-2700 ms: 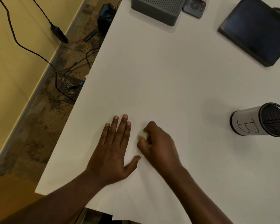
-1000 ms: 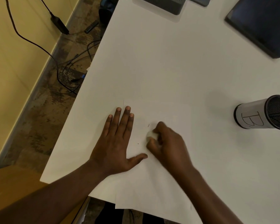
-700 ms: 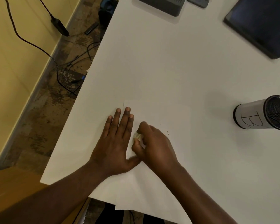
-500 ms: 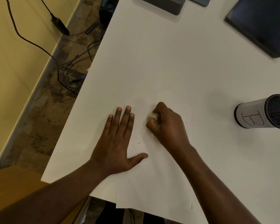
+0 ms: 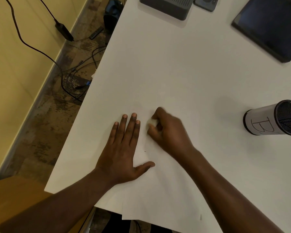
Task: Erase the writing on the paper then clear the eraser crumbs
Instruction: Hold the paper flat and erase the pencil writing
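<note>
A white sheet of paper (image 5: 160, 195) lies on the white table (image 5: 183, 68), its near end hanging over the table's front edge. My left hand (image 5: 123, 148) presses flat on the sheet's left side, fingers spread. My right hand (image 5: 168, 130) is closed around a small white eraser (image 5: 152, 122) and holds it against the paper just right of my left fingertips. A tiny dark speck (image 5: 144, 151) sits on the paper between my hands. The writing under my right hand is hidden.
A mesh pen cup (image 5: 274, 118) marked "B" lies on its side at the right. A dark tablet (image 5: 269, 26) sits at the back right, a grey box (image 5: 168, 5) and a remote (image 5: 207, 2) at the back. Cables cross the floor on the left.
My right hand has rubbed the eraser back and forth over the paper, towards my left hand and away again, ending higher on the sheet. My left hand has stayed flat in place.
</note>
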